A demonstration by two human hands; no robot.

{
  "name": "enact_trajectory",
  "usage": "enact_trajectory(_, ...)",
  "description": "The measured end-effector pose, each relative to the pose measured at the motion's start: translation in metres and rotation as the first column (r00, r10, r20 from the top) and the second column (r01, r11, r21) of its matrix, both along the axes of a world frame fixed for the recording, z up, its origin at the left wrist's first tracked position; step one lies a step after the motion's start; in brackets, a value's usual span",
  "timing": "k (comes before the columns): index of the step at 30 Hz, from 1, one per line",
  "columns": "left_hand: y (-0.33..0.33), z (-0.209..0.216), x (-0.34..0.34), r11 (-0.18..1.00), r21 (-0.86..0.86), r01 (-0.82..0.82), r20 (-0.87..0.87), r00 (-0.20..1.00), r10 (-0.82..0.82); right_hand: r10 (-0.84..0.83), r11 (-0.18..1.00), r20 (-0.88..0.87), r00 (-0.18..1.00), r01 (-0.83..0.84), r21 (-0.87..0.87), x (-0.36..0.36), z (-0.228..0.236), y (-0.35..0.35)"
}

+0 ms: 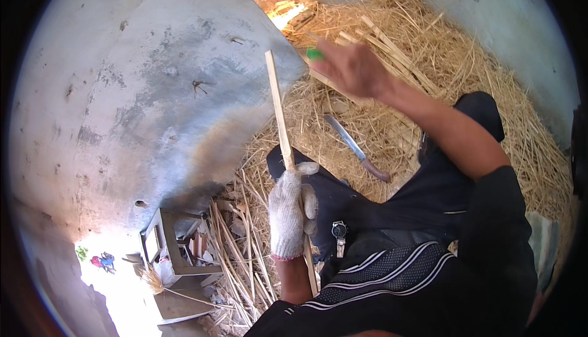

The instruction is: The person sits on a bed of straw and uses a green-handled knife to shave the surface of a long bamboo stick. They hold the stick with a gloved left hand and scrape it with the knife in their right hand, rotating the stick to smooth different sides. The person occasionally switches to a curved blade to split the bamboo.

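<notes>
Straw (520, 122) fills the upper right. A wooden strip (278, 110) runs near-vertically at centre, its long axis passing through the gloved left grip (286, 214), clamped on it. The bare right grip (355, 70) is farther off, right of the strip's upper end; parted or closed, I cannot tell. A knife (347, 137) lies centre right.

Rough workshop — stained wall (159, 73), heaped shavings (462, 61), knife (355, 147), wooden strip (278, 107)

Stained grey wall (153, 79) beside bright opening (125, 303)
</notes>
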State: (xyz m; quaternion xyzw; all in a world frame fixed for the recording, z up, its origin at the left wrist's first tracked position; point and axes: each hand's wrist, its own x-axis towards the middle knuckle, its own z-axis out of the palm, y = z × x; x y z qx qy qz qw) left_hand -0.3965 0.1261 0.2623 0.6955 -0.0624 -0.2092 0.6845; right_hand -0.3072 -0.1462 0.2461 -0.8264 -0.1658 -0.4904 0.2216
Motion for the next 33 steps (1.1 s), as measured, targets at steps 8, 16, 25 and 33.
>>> enact_trajectory(8,0.0,0.008,-0.003,0.999,0.03,0.012,0.049,0.999,-0.014,0.236,0.95,-0.029,0.971,-0.237,-0.206,-0.025,-0.02,0.042)
enact_trajectory(16,0.002,0.001,-0.002,0.999,0.025,-0.046,0.126,0.991,0.043,0.093,0.978,0.001,0.996,-0.091,-0.189,-0.02,-0.026,0.056)
enact_trajectory(25,0.003,-0.002,-0.004,0.995,-0.079,-0.053,0.06,0.997,0.058,-0.066,0.978,0.05,0.997,0.075,-0.197,0.008,-0.035,0.054)
enact_trajectory(33,0.004,-0.036,-0.012,0.855,0.518,-0.012,0.742,0.504,-0.442,-0.458,0.769,-0.27,0.847,0.53,0.357,0.049,0.006,-0.08)
